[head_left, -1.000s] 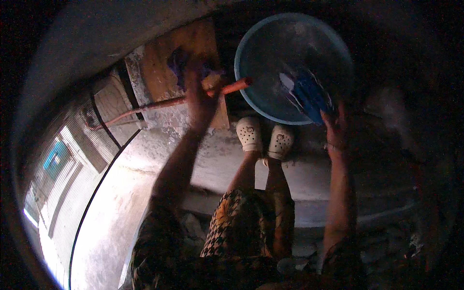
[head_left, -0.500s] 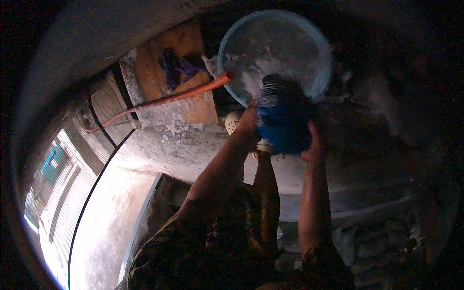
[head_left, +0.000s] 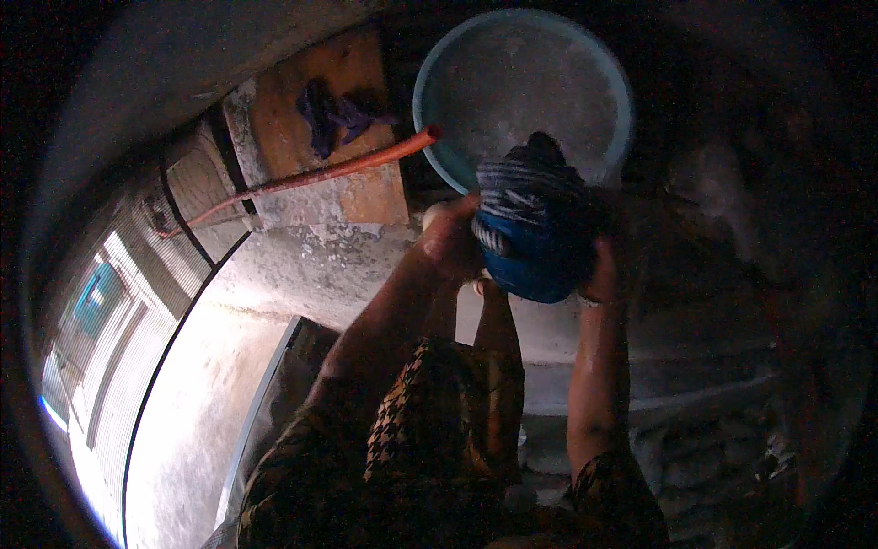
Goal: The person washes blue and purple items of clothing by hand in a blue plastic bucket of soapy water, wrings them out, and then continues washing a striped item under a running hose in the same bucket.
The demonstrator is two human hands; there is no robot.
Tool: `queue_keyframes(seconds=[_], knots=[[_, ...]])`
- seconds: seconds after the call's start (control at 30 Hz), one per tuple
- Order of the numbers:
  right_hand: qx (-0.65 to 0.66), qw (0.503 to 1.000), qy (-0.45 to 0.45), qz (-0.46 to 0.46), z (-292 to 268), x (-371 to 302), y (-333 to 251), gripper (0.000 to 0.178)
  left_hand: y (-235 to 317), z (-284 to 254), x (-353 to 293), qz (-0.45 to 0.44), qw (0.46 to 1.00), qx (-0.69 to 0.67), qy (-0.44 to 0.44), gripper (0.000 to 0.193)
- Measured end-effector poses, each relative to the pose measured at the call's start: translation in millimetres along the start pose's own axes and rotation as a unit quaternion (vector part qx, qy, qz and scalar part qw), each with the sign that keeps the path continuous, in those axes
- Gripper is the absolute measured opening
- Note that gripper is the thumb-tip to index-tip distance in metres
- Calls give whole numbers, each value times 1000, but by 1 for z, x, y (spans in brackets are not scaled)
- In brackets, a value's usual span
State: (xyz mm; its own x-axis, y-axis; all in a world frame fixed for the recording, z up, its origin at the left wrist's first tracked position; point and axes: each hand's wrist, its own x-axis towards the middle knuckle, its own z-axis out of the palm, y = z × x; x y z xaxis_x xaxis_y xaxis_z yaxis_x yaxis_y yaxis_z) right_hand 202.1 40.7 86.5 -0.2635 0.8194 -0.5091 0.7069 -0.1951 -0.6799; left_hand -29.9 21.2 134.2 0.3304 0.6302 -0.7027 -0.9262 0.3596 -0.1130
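Note:
Between my two hands is a blue tub (head_left: 535,270), held above the floor at the near edge of a large round light-blue basin (head_left: 430,137). A dark cloth with pale stripes (head_left: 530,192) is bunched at its top and partly covers it. My left hand (head_left: 453,240) is closed on the left side, its fingers partly hidden. On the right side, my right hand (head_left: 601,274) grips the tub, mostly in shadow. The basin holds greyish water, whose level is hard to tell in the dimness.
An orange hose (head_left: 347,167) stretches from the left to the basin's rim. Beneath it lies a worn wooden board (head_left: 375,69) with a crumpled purple cloth (head_left: 334,119) on it. Bright light falls on a pale wall (head_left: 206,393) at lower left; the right side is very dark.
Splashing water in the basin has died down. The tub has turned slightly and come a little nearer, with more of the striped cloth showing. My left hand has shifted slightly left.

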Motion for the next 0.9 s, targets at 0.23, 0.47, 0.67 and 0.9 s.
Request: queue_keyframes(seconds=[0.23, 0.47, 0.67, 0.9], knots=[[169, 979, 70, -85, -11, -43, -107, 52, -8, 22, -14, 76, 989, 96, 81, 83], [-5, 986, 8, -165, -25, -15, -141, 66, -20, 35, -25, -12, 999, -30, 15, 73], [41, 998, 1, -46, -8, -19, -137, 78, -33, 3, 6, 25, 994, 26, 108, 59], [-28, 999, 29, 34, 7, 11, -97, 77, -49, -11, 54, 123, 966, 100, 204, 37]])
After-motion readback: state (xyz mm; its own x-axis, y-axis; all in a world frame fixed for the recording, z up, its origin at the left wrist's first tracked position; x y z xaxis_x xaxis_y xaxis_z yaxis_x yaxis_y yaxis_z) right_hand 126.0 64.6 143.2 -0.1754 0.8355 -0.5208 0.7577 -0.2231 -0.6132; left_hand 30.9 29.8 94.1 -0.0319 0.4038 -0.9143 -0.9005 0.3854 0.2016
